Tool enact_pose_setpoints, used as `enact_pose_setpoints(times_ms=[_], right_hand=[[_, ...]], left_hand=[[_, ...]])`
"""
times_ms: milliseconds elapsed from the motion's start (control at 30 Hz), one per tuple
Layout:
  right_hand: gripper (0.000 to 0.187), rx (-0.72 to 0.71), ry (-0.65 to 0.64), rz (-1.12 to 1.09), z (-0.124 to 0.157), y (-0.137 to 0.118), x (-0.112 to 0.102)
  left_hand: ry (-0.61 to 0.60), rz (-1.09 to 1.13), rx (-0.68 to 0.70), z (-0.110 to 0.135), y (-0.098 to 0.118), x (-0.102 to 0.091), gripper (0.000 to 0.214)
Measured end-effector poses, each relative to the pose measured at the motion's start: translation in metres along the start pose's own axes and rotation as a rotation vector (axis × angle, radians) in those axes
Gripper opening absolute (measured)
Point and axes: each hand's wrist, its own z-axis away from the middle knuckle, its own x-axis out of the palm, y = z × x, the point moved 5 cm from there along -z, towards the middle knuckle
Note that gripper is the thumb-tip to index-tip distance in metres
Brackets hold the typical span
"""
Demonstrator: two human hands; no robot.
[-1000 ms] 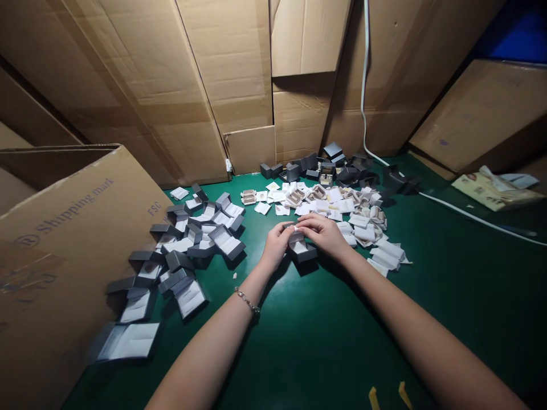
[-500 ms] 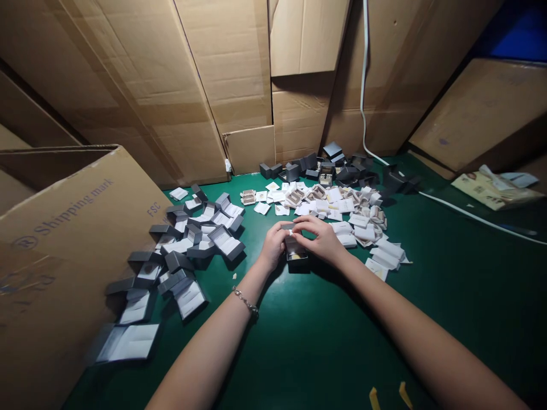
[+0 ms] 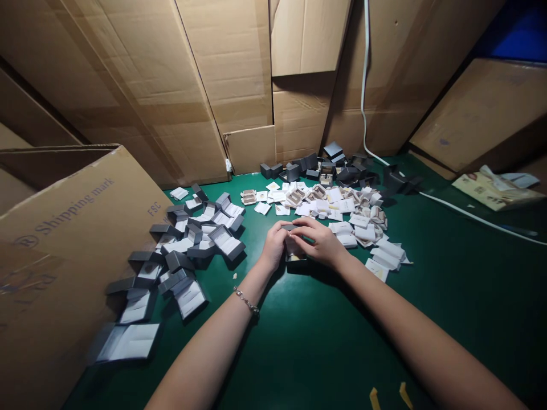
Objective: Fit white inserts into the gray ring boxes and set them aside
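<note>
Between my two hands a small dark box (image 3: pixel 296 265) with a pale lining stands open on the green table. My left hand (image 3: pixel 274 245) grips its left side near the raised lid, with the thumb at the lid's inner face. Closed over the upper right of the same box, my right hand (image 3: pixel 317 240) presses its fingertips against the lid. The fingers of both hands cover part of the lid, and I cannot make out anything small between them. A silvery bracelet (image 3: pixel 247 301) circles my left wrist.
Several open grey boxes with white linings (image 3: pixel 226 242) spread to the left. White and beige inserts (image 3: pixel 318 196) lie heaped beyond my hands, with dark boxes (image 3: pixel 307 165) behind. A large carton (image 3: pixel 64 273) stands at left. A white cable (image 3: pixel 482 213) crosses the right side.
My right hand's fingers have shifted slightly at the lid, and the dark box has moved marginally. Both hands stay on the box.
</note>
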Motion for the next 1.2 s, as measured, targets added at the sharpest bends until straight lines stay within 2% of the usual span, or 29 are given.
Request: enact_pose_setpoints(times_ms=[167, 333, 567, 700, 800, 867, 1000, 1200], right_hand=[[0.014, 0.169, 0.1, -0.146, -0.001, 0.015, -0.002], [0.015, 0.408, 0.178, -0.414, 0.003, 0.04, 0.002], [0.02, 0.498, 0.169, -0.431, 0.004, 0.045, 0.006], [0.031, 0.59, 0.21, -0.459, 0.005, 0.046, 0.007], [0.042, 0.677, 0.091, -0.556, 0.005, 0.049, 0.015], [0.05, 0.7, 0.023, -0.619, 0.006, 0.049, 0.02], [0.053, 0.694, 0.028, -0.61, 0.005, 0.05, 0.018], [0.046, 0.625, 0.058, -0.337, 0.006, 0.045, 0.011]], left_hand=[[-0.077, 0.117, -0.034, 0.0, -0.002, 0.004, 0.032], [-0.125, 0.08, -0.024, 0.001, -0.003, 0.006, 0.043], [-0.105, -0.063, 0.094, -0.005, -0.007, 0.002, 0.045], [-0.066, -0.007, 0.081, -0.006, -0.009, 0.001, 0.047], [-0.074, 0.05, 0.045, -0.004, -0.008, 0.004, 0.048], [-0.069, 0.039, 0.053, -0.002, -0.006, 0.004, 0.047], [-0.054, -0.045, 0.103, -0.002, -0.002, 0.004, 0.042], [-0.011, -0.178, 0.154, -0.003, 0.001, 0.002, 0.031]])
